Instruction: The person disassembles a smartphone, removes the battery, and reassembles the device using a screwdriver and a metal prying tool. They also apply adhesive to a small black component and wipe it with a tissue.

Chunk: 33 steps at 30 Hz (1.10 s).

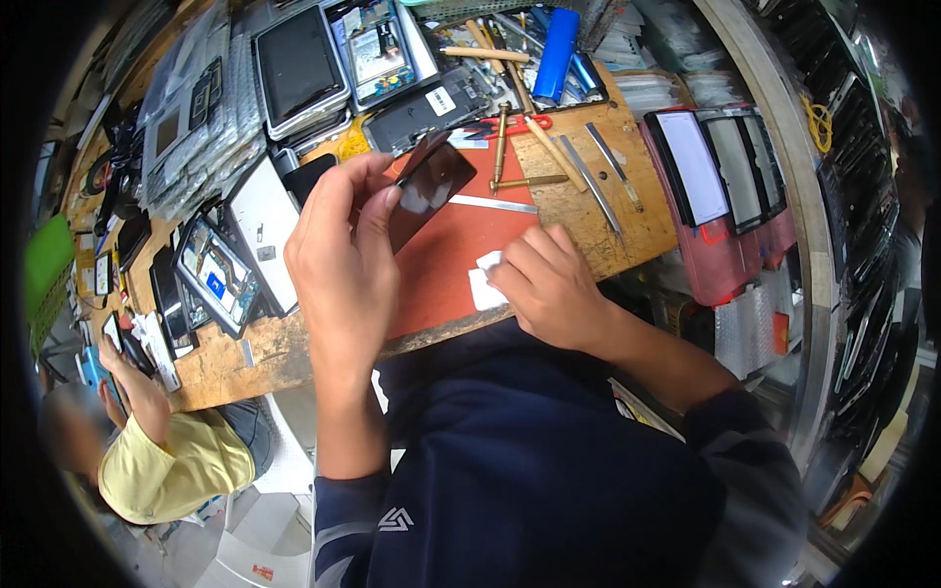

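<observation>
My left hand (pixel 343 255) is closed on a dark, glossy phone-sized panel (pixel 436 183), gripping it by its near left edge between thumb and fingers. The panel is tilted up above the red-orange mat (pixel 436 279), and pale reflections show on its face. My right hand (pixel 556 294) is closed too, its fingers curled over a white cloth or tissue (pixel 484 290) at the mat's right front. Part of the white piece is hidden under the fingers. Beyond it a thin metal strip (pixel 495 204) lies across the mat, by a brass-coloured hammer (pixel 501 147).
Tweezers (pixel 593 186) and a wooden-handled tool (pixel 556 154) lie on the bench's right. Opened tablets (pixel 218 276) and stacked bubble-wrapped panels (pixel 201 137) crowd the left. A pink-red case (pixel 720 260) with screens stands at right. Another person in a yellow top (pixel 176 470) sits lower left.
</observation>
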{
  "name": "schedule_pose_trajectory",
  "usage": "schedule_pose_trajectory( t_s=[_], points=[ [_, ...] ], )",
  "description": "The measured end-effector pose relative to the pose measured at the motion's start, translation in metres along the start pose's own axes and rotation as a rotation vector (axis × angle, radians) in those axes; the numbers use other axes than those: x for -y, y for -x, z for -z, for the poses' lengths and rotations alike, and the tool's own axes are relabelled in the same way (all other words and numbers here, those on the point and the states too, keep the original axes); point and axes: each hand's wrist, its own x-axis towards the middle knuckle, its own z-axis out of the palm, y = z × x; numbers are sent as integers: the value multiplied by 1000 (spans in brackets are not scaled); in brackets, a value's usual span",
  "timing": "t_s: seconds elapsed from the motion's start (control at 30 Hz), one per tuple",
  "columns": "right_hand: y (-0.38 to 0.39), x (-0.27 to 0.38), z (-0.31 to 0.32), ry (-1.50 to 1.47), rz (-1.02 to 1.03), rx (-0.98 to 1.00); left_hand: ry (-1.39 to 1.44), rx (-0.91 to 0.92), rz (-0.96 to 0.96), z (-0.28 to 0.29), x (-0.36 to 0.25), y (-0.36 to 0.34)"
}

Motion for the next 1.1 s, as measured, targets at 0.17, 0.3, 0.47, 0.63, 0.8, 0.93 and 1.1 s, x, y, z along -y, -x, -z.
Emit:
schedule_pose_trajectory(
  t_s=[0.17, 0.3, 0.47, 0.63, 0.8, 0.93, 1.1],
  points=[
    [-48, 18, -39, -74, 82, -154, -52, -10, -103, 13, -5, -16],
    [-49, 23, -33, -96, 6, -78, -53, -35, -96, 23, -5, -16],
    [-31, 8, 5, -209, -138, -129, 25, 21, -51, 26, -2, -11],
    [-31, -38, 21, -182, -308, -130, -59, 193, -244, 14, -1, 6],
    [-35, -49, 10, -68, -248, -5, -96, 312, -330, -9, 7, 26],
    [-40, -47, 9, -97, -290, 89, -234, 130, -393, -16, 10, 44],
    [-38, -61, 37, -258, -258, 182, -322, 47, -354, -25, 7, 59]
  ],
)
